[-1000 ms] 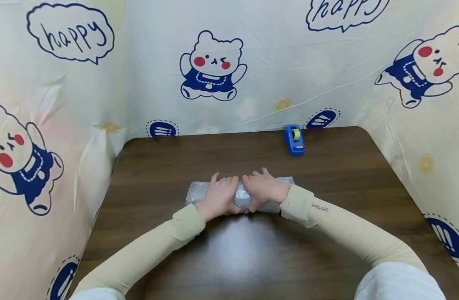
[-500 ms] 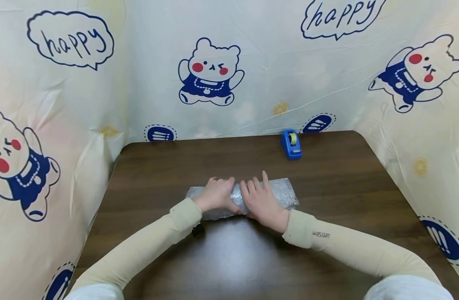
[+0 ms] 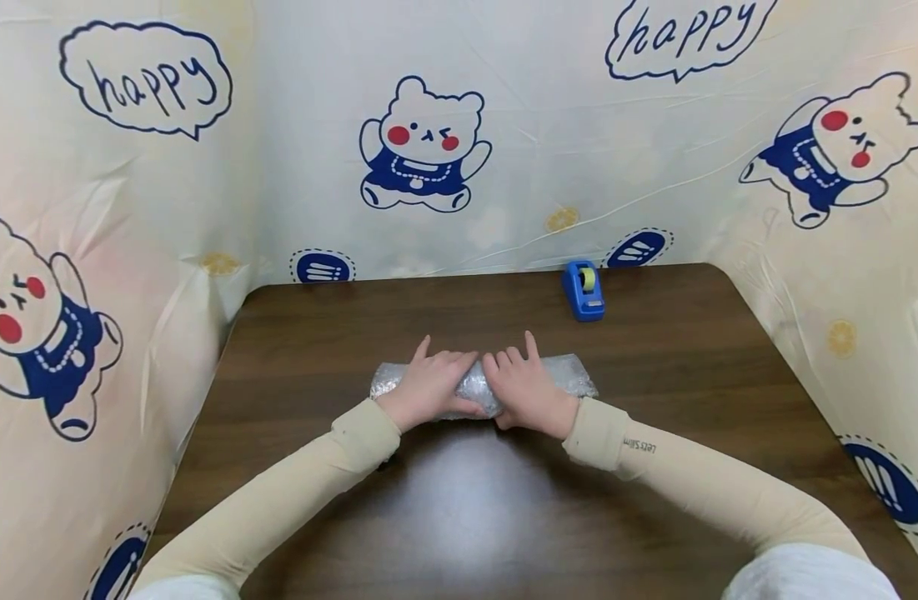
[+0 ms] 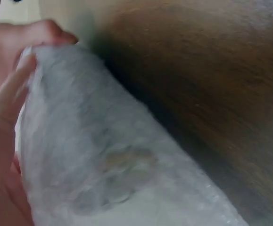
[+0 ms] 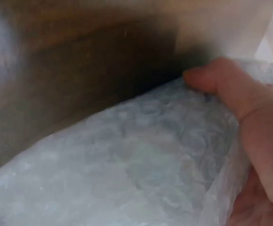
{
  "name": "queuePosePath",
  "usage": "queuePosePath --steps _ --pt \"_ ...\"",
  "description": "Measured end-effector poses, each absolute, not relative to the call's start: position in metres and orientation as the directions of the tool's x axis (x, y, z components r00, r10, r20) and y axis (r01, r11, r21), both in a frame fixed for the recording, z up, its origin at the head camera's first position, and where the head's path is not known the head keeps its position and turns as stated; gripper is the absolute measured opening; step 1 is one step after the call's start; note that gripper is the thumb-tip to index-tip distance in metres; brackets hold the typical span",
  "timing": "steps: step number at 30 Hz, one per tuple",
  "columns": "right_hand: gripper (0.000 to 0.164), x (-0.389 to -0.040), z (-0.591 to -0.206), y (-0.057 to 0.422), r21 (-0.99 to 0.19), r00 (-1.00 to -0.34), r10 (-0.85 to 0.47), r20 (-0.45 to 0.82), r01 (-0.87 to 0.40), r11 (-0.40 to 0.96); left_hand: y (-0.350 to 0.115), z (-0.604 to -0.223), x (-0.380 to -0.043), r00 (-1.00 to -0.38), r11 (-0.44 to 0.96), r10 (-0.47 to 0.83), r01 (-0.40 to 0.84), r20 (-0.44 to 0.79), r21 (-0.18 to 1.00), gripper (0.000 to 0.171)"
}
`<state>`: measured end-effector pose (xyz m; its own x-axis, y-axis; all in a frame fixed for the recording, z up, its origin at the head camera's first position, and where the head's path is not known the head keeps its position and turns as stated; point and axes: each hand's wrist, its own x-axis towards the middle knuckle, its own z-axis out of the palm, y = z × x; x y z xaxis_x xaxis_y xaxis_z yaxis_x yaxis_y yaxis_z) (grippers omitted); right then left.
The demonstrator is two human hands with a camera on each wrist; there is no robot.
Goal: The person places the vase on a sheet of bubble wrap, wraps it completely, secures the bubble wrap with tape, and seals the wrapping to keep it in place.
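Note:
A roll of bubble wrap [image 3: 474, 387] lies crosswise on the brown table. My left hand [image 3: 432, 385] grips it left of its middle, with the fingers over the top and the thumb on the near side. Close beside it, my right hand [image 3: 529, 393] holds the right part in a similar way, its little finger sticking up. In the left wrist view the bubble wrap [image 4: 79, 122] shows a faint brownish patch through its layers; what that is, I cannot tell. The right wrist view has my thumb across the bubble wrap [image 5: 141, 165]. The fingertips on the far side are hidden.
A blue tape dispenser [image 3: 584, 293] with a yellowish roll stands near the table's back edge, right of centre. Printed cloth [image 3: 526, 158] with bears encloses the table [image 3: 316, 325] at the back and both sides.
From half a second ago, my right hand has shifted slightly forward and its fingers have curled more. The near edge of the bubble wrap has drawn up toward the roll. The dispenser stays put.

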<state>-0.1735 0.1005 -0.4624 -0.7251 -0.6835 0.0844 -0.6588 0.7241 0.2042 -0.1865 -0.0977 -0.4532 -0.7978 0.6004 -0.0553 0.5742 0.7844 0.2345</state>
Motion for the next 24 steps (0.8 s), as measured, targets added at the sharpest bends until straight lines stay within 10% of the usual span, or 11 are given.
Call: queuePosePath --steps 13,24 --pt "0.094 -0.205 -0.448 0.098 -0.006 -0.731 -0.654 -0.195 -0.665 0.746 -0.105 -0.467 -0.176 -0.712 0.717 0.696 0.695 0.09 -0.044 0.083" --pt "0.099 -0.215 -0.436 0.107 -0.183 -0.595 -0.655 -0.466 -0.66 0.729 -0.095 -0.469 -0.159 -0.693 0.697 0.717 0.715 0.07 -0.051 0.08"
